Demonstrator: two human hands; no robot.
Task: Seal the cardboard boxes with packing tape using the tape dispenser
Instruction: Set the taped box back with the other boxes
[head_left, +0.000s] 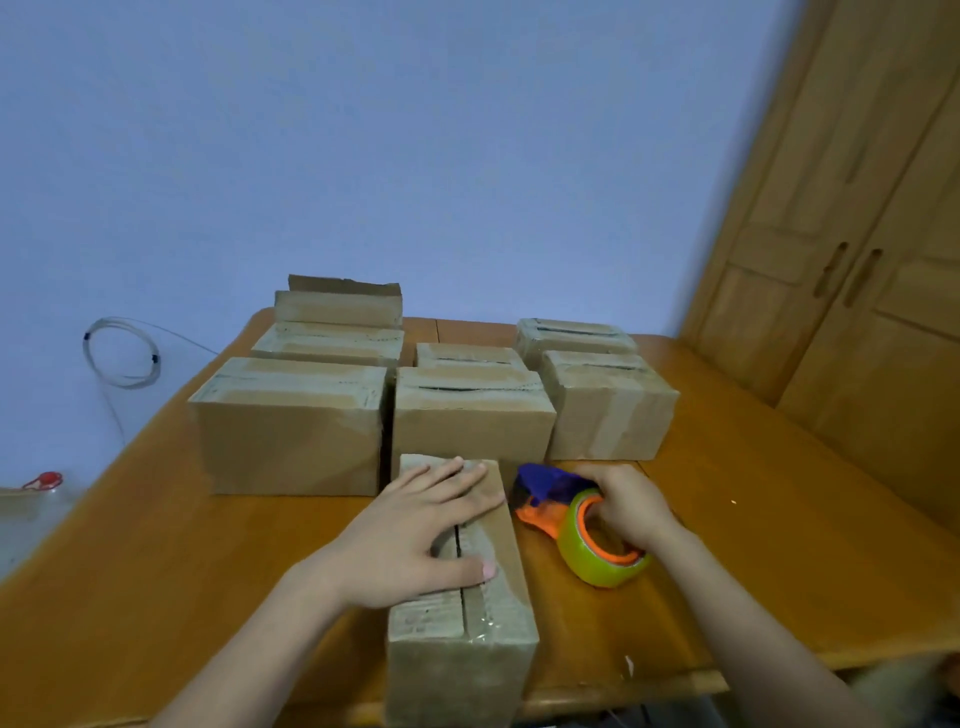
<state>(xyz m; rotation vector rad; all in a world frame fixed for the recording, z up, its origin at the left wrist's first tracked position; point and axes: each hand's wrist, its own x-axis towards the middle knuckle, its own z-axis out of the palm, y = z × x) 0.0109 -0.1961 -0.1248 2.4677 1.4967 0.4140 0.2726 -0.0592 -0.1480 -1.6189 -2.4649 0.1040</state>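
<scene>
Left hand (415, 530) lies flat with fingers spread, pressing down the flaps of the box (498, 618) beneath it. Under both hands runs the table (779, 545). Beyond the left fingertips the other boxes (291, 441) stand in rows, worn and patched with tape; several show a dark slit along the top, and whether they are sealed I cannot tell.

The box under the palm sits at the table's near edge, its length running away from the person. Its seam (461, 608) gapes dark from below the thumb to the near end, untaped there, though some glossy film clings at the near right corner.

Right hand (628, 512), just right of the box, curls its fingers into the core of the dispenser (566, 519), which rests on the table: orange frame, blue guard, green roll.

The step looks like holding the flaps shut while readying the tape. Next, the dispenser must be lifted to one end of the seam, the tape stuck down, then drawn straight along it as the left hand gives way.
</scene>
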